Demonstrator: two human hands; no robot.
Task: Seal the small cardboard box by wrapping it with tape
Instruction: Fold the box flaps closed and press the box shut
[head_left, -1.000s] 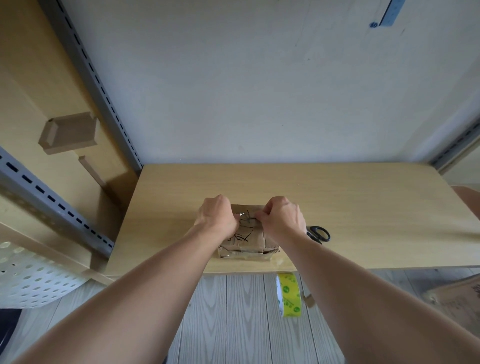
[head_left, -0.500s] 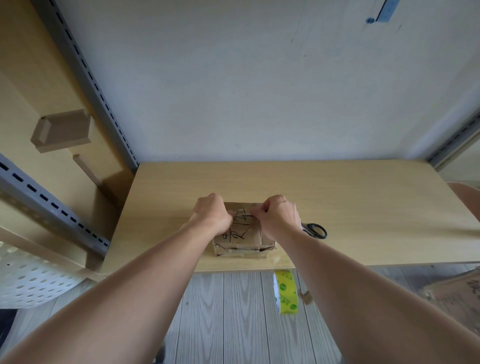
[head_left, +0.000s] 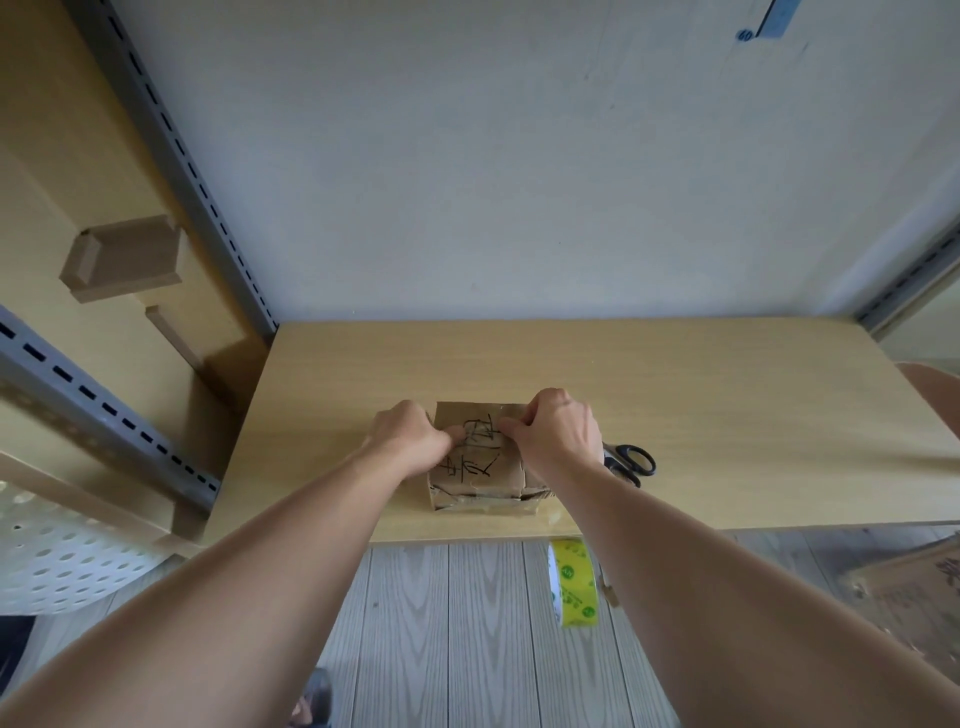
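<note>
The small cardboard box (head_left: 480, 480), brown with black scribbles on top and clear tape around its lower edge, sits near the table's front edge. My left hand (head_left: 410, 439) is curled over the box's top left part, fingertips pressing on the scribbled face. My right hand (head_left: 558, 434) is curled over the top right part, with its fingertips pinched near the far edge where clear tape glints. The tape roll (head_left: 574, 582), yellow-green, hangs just below the table's front edge, under my right forearm.
Black-handled scissors (head_left: 631, 462) lie on the wooden table (head_left: 727, 415) just right of my right hand. A wall closes the back. A slotted grey rail (head_left: 104, 410) and a white perforated panel (head_left: 57, 561) stand at the left. Cardboard (head_left: 914, 597) lies on the floor at the right.
My hands have spread slightly apart on the box top, so more of the scribbled face shows. My right fingertips have shifted toward the far edge. The tape roll still hangs below the table.
</note>
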